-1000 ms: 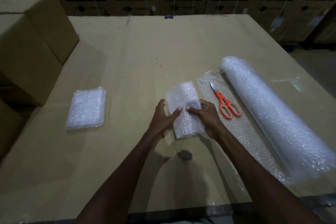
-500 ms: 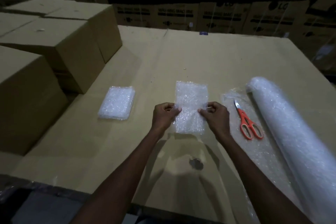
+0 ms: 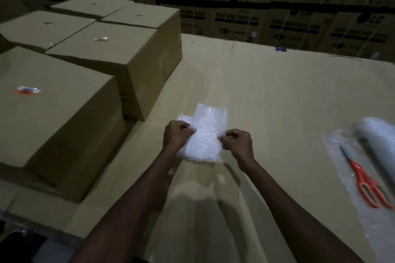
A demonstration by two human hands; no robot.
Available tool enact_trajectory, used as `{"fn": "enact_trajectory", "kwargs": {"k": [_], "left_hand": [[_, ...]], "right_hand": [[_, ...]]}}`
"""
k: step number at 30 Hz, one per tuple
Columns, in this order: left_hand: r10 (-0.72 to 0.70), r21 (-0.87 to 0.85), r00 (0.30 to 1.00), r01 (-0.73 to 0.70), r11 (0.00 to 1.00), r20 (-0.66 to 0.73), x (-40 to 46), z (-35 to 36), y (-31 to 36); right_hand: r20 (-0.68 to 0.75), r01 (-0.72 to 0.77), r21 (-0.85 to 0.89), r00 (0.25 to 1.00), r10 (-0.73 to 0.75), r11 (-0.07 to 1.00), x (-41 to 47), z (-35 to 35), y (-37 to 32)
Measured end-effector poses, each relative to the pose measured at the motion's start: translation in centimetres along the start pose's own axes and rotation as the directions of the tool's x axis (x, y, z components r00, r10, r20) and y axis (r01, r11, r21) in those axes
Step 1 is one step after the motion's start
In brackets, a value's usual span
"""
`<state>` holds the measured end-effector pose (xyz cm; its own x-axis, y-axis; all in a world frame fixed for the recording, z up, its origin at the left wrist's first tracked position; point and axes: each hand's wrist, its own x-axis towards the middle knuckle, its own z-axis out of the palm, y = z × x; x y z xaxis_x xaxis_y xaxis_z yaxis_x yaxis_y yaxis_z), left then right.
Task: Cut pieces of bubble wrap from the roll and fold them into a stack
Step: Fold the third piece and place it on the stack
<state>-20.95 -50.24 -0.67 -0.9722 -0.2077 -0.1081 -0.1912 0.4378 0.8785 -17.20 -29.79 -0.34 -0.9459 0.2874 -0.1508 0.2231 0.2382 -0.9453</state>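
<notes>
Head view. Item: folded piece of bubble wrap (image 3: 204, 134), white, held over the cardboard work surface (image 3: 277, 96) at centre frame. It is pinched at its left edge by the left hand (image 3: 177, 135), fingers curled and thumb pressed on top, and at its right edge by the right hand (image 3: 236, 143), fingers likewise curled round the edge. Whether its underside touches what lies below cannot be told.

Item: stack of folded bubble wrap (image 3: 184, 118), seen as a white corner projecting at the upper left from beneath the held piece; most of it is covered.

Item: roll of bubble wrap (image 3: 376, 134), laid at the far right edge, blurred, with an unrolled sheet (image 3: 342, 156) spread beside it.

Item: scissors (image 3: 365, 179), orange-handled, laid on the unrolled sheet, well apart from both hands.

Item: cardboard boxes (image 3: 85, 70), stacked at the left of the surface. Printed cartons (image 3: 256, 17) are ranged along the back wall.
</notes>
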Motion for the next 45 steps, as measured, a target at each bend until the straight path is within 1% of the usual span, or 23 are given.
{"fn": "enact_trajectory", "kwargs": {"k": [3,6,9,12,14,16,19,21,23,25,27,28,30,31,32,34,36,38,40,41,44,45], "left_hand": [[-0.032,0.016,0.999,0.032,0.999,0.015,3.0,-3.0,-1.5],[-0.042,0.058,0.999,0.04,0.998,0.035,4.7,-4.5,-2.7],[-0.044,0.111,0.997,0.038,0.993,0.055,5.0,-4.9,-3.5],[0.023,0.164,0.995,-0.038,0.986,0.095,4.6,-4.6,-3.9],[0.076,0.135,0.989,-0.093,0.986,0.126,4.4,-4.1,-4.3],[0.104,0.064,0.985,-0.113,0.992,0.138,4.2,-3.8,-4.2],[0.11,-0.032,0.988,-0.107,0.994,0.104,4.3,-3.3,-3.7],[0.115,-0.048,0.986,-0.11,0.993,0.118,4.4,-2.8,-3.7],[0.161,0.055,0.973,-0.172,0.984,0.166,4.3,-2.4,-4.2],[0.259,0.2,0.937,-0.307,0.93,0.234,4.3,-2.2,-4.7],[0.366,0.338,0.874,-0.466,0.818,0.32,4.2,-2.0,-4.9],[0.403,0.41,0.84,-0.533,0.74,0.363,4.1,-1.9,-5.1],[0.471,0.527,0.777,-0.629,0.571,0.417,4.0,-1.7,-5.7],[0.517,0.568,0.75,-0.655,0.498,0.412,3.9,-1.7,-6.0],[0.559,0.607,0.728,-0.665,0.435,0.398,3.8,-1.7,-6.3],[0.588,0.663,0.694,-0.674,0.326,0.417,4.0,-1.6,-6.6],[0.567,0.665,0.665,-0.703,0.252,0.487,4.3,-1.6,-7.0],[0.527,0.642,0.634,-0.74,0.201,0.567,4.8,-1.8,-7.5],[0.495,0.636,0.633,-0.747,0.19,0.595,5.1,-2.2,-8.1],[0.48,0.635,0.651,-0.74,0.225,0.588,5.3,-2.5,-8.2],[0.379,0.609,0.724,-0.69,0.393,0.576,5.7,-2.9,-8.2],[0.353,0.602,0.735,-0.677,0.423,0.579,5.8,-2.9,-8.3]], "right_hand": [[-0.011,-0.056,0.054,0.998,0.056,0.997,0.5,4.3,-1.1],[-0.058,-0.087,0.028,0.994,0.089,0.996,1.1,7.2,-1.2],[-0.103,-0.089,-0.093,0.992,0.079,0.992,1.5,8.9,-0.9],[-0.131,-0.062,-0.243,0.991,0.031,0.968,1.4,9.6,-0.7],[-0.154,-0.036,-0.334,0.988,-0.017,0.942,1.2,9.7,-0.7],[-0.189,-0.009,-0.383,0.979,-0.069,0.924,1.0,9.7,-0.8],[-0.266,0.012,-0.367,0.957,-0.117,0.93,0.8,9.5,-1.0],[-0.266,0.023,-0.387,0.954,-0.135,0.922,0.9,9.3,-0.8],[-0.225,0.07,-0.455,0.956,-0.19,0.888,0.8,9.0,-0.3],[-0.118,0.199,-0.574,0.94,-0.32,0.794,0.7,8.8,0.6],[0.047,0.336,-0.68,0.907,-0.419,0.651,0.8,8.8,1.7],[0.133,0.389,-0.707,0.893,-0.429,0.591,1.0,8.9,2.2],[0.318,0.484,-0.711,0.869,-0.38,0.511,1.2,9.2,2.6],[0.381,0.506,-0.708,0.861,-0.336,0.492,1.2,9.3,2.6],[0.415,0.5,-0.714,0.866,-0.279,0.49,1.0,9.3,2.5],[0.425,0.458,-0.742,0.886,-0.185,0.489,0.8,9.3,2.7],[0.424,0.45,-0.76,0.89,-0.167,0.468,1.0,9.1,2.8],[0.437,0.462,-0.763,0.884,-0.164,0.452,1.3,9.0,2.9],[0.453,0.47,-0.759,0.878,-0.154,0.451,1.5,8.9,2.7],[0.457,0.475,-0.756,0.876,-0.157,0.45,1.6,8.9,2.7],[0.459,0.475,-0.742,0.874,-0.158,0.474,1.5,9.1,2.8],[0.454,0.466,-0.741,0.878,-0.15,0.484,1.6,9.3,3.0]]}}
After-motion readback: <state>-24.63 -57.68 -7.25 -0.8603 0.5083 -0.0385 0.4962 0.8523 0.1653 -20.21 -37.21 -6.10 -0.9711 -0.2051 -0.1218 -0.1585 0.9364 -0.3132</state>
